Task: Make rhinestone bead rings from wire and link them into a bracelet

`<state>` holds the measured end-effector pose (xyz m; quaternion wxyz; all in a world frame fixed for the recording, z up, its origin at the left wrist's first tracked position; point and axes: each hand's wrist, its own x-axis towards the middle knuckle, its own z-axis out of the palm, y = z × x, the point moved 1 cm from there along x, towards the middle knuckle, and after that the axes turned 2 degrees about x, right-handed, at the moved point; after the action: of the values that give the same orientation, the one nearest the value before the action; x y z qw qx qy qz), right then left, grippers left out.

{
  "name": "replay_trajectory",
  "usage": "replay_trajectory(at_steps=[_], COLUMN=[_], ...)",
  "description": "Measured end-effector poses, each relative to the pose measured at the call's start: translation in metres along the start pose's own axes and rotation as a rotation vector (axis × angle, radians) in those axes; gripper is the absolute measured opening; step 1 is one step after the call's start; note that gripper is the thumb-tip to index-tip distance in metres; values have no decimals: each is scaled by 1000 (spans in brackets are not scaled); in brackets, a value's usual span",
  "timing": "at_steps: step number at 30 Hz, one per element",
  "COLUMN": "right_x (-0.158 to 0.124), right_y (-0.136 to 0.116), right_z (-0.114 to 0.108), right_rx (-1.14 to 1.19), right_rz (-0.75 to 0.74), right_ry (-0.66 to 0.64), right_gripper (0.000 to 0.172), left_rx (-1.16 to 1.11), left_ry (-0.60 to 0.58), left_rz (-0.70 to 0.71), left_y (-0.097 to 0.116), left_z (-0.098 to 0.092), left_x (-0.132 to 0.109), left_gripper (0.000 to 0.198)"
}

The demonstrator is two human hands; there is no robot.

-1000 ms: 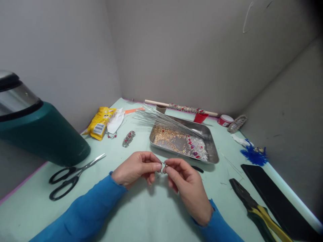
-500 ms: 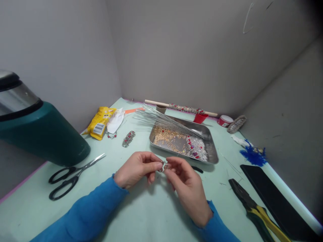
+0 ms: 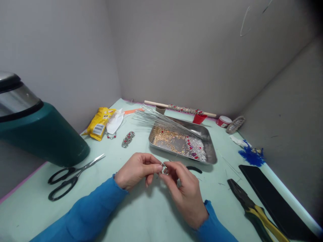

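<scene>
My left hand (image 3: 137, 169) and my right hand (image 3: 185, 193) meet over the pale green table (image 3: 141, 215), just in front of the metal tray (image 3: 211, 153). Both pinch a small beaded wire piece (image 3: 164, 168) between thumb and fingertips; its shape is too small to make out. The tray holds gold and clear beads with some red ones, and a bundle of thin wires (image 3: 161, 119) lies across its far left corner. Both sleeves are blue.
Black scissors (image 3: 68, 178) lie at the left by a dark green container (image 3: 42, 134). A yellow packet (image 3: 99, 123), a beaded ornament (image 3: 128, 139), a beaded stick (image 3: 181, 108), red cup (image 3: 199, 118), pliers (image 3: 254, 210), black slab (image 3: 275, 201), blue tuft (image 3: 252, 156).
My right hand has turned and slid slightly toward me, its fingers curling more over the small piece. The left hand has hardly moved.
</scene>
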<state>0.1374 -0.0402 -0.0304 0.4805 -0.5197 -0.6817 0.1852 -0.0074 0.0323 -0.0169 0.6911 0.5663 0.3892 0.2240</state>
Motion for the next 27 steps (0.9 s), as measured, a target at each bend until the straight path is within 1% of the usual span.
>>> replay_trajectory(at_steps=[4, 6, 9, 10, 12, 15, 17, 22, 24, 27], right_x=[0, 0, 1, 1, 1, 1, 1, 2, 2, 2], right_y=[1, 1, 1, 1, 1, 3, 4, -1, -4, -6], right_z=[0, -1, -3, -4, -5, -4, -3, 3, 4, 3], right_rx=[-22, -21, -1, 8, 24, 46, 77, 159, 167, 128], right_rz=[-24, -21, 21, 38, 68, 108, 148, 223, 228, 218], right_ry=[26, 51, 92, 104, 124, 147, 142, 90, 60, 42], right_gripper=[20, 22, 22, 22, 22, 20, 17, 8, 3, 4], left_rx=[-54, -144, -328, -382, -450, -482, -507, -596, -623, -718], left_ry=[-11, 8, 55, 51, 0, -82, -149, -335, -386, -425], left_rz=[-1, 15, 88, 110, 121, 113, 133, 199, 210, 186], left_y=[0, 1, 5, 6, 8, 8, 6, 0, 0, 5], left_z=[2, 2, 2, 1, 1, 2, 3, 12, 14, 13], left_x=[2, 2, 1, 1, -1, -2, -2, -4, -4, -5], left_gripper=[22, 26, 33, 35, 38, 40, 41, 50, 54, 61])
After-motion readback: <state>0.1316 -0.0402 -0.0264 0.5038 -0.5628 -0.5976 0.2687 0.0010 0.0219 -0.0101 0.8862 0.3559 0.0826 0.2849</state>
